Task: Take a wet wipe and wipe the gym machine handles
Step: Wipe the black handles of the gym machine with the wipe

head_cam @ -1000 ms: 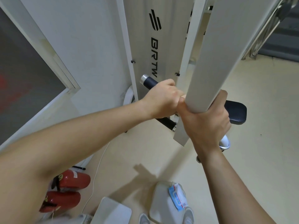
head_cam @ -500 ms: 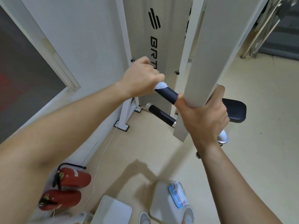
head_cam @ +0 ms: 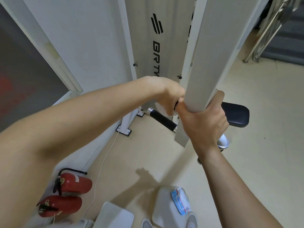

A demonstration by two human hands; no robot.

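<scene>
Forearm, mine, reaches in from the left: my left hand (head_cam: pixel 171 94) is curled tight round the machine's upper handle (head_cam: pixel 176 104), which is hidden but for a dark sliver. White showing beneath my fingers looks like the wet wipe (head_cam: pixel 164 111). To clean well, I judge the wipe should wrap fully round the grip, twisting as it slides out to the handle's end, before I do the lower handle (head_cam: pixel 162 119) just below. My right hand (head_cam: pixel 204 124), just beside the left, grips the white upright post (head_cam: pixel 202 63) to steady it, wrist straight.
</scene>
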